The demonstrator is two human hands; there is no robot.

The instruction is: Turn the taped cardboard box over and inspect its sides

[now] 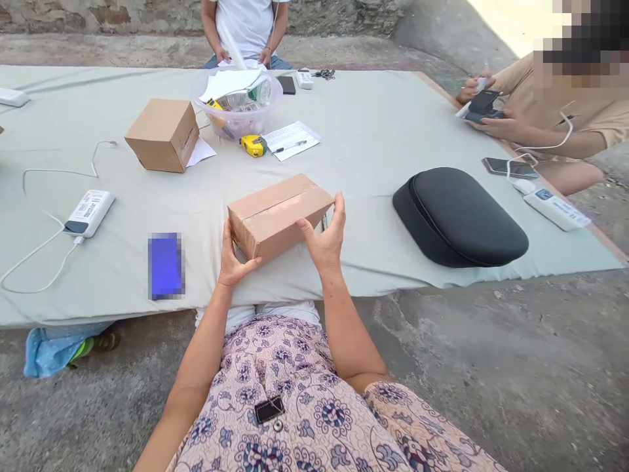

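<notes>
A brown cardboard box (282,213) with a taped top seam is between my two hands at the near edge of the table. My left hand (233,259) grips its left end, thumb along the near lower edge and fingers up the side. Around the right end is my right hand (327,239), thumb at the near top edge and fingertips on the far right corner. The box looks slightly tilted; whether its underside touches the cloth I cannot tell. Something small and dark, partly hidden, shows beside my right hand under the box.
A black padded case (462,216) lies to the right, a blurred blue item (166,265) and a white power bank (89,213) to the left. Further back are another cardboard box (162,134), a yellow tape measure (253,145), a paper sheet (299,134) and a filled plastic basin (236,121). Two people sit around.
</notes>
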